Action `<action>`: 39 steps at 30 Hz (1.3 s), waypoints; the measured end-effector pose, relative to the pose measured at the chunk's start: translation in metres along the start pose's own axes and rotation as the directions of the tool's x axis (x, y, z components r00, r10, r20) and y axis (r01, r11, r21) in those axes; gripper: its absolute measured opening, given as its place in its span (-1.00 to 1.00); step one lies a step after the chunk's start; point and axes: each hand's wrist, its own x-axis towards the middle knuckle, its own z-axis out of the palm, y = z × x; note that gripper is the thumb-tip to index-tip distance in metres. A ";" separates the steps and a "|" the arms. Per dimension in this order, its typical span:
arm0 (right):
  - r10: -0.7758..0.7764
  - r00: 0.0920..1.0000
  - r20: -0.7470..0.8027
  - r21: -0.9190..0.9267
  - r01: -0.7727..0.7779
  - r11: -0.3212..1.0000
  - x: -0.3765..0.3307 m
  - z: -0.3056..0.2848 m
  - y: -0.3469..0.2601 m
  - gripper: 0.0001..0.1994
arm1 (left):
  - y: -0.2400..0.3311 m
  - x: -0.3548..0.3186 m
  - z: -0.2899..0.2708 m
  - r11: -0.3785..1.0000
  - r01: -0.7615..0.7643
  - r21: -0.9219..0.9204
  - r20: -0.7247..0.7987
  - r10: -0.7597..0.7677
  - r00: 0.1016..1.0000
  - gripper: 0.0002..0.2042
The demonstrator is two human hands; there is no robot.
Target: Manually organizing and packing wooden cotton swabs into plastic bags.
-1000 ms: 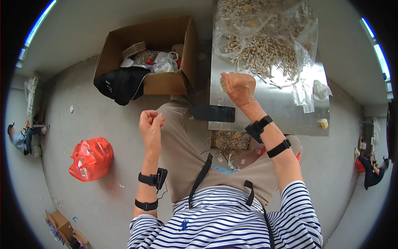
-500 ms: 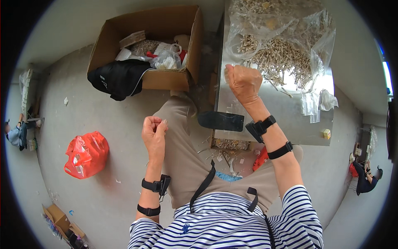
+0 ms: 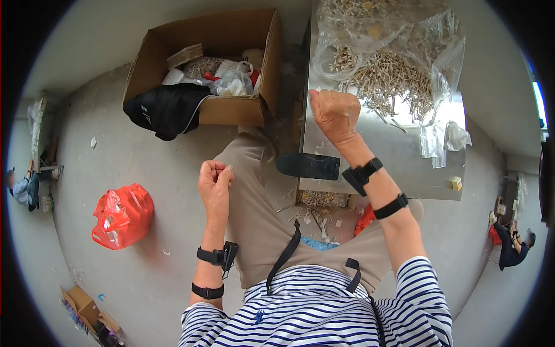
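My left hand is closed in a pinch above my left thigh. Whatever is between its fingertips, if anything, is too small to make out. My right hand is curled into a fist over the near left part of the metal table, and its fingers hide anything inside. Just beyond it lies a heap of short thin sticks, partly under a clear plastic bag. A flat black piece with a rounded end juts from the table's left edge, between my hands.
Left of the table stands an open cardboard box with bags in it and a black garment over its edge. A red plastic bag sits on the floor. Small clear packets and a small yellow box lie on the table.
My right hand has shifted very slightly to the left, still in a fist. The left hand keeps its pinch in almost the same place.
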 end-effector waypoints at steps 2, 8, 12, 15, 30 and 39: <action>0.004 0.999 0.042 -0.012 -0.004 1.000 -0.021 0.009 0.001 -0.66 | -0.001 -0.003 -0.002 1.000 0.009 0.022 0.005 -0.009 1.000 -0.90; 0.609 0.744 0.274 0.554 -0.640 0.532 -0.024 -0.025 0.030 -0.70 | 0.032 -0.001 0.008 0.998 -0.051 -0.036 0.134 0.056 0.989 -0.85; 0.393 0.179 0.902 0.412 -0.633 -0.655 -0.028 -0.102 -0.008 -0.66 | 0.076 -0.028 0.046 0.979 -0.068 -0.191 0.376 0.137 0.916 -0.68; 0.136 0.355 0.925 0.297 -0.449 -0.843 -0.047 -0.135 -0.023 -0.63 | 0.108 -0.056 0.086 0.943 0.000 -0.333 0.550 0.194 0.813 -0.59; 0.036 0.498 0.866 0.200 -0.280 -0.939 -0.090 -0.236 -0.036 -0.69 | 0.142 -0.130 0.134 0.853 -0.337 -0.398 0.689 0.521 0.504 -0.72; -0.027 0.577 0.816 0.159 -0.270 -0.949 -0.101 -0.258 -0.039 -0.69 | 0.150 -0.143 0.136 0.791 -0.418 -0.446 0.701 0.600 0.387 -0.78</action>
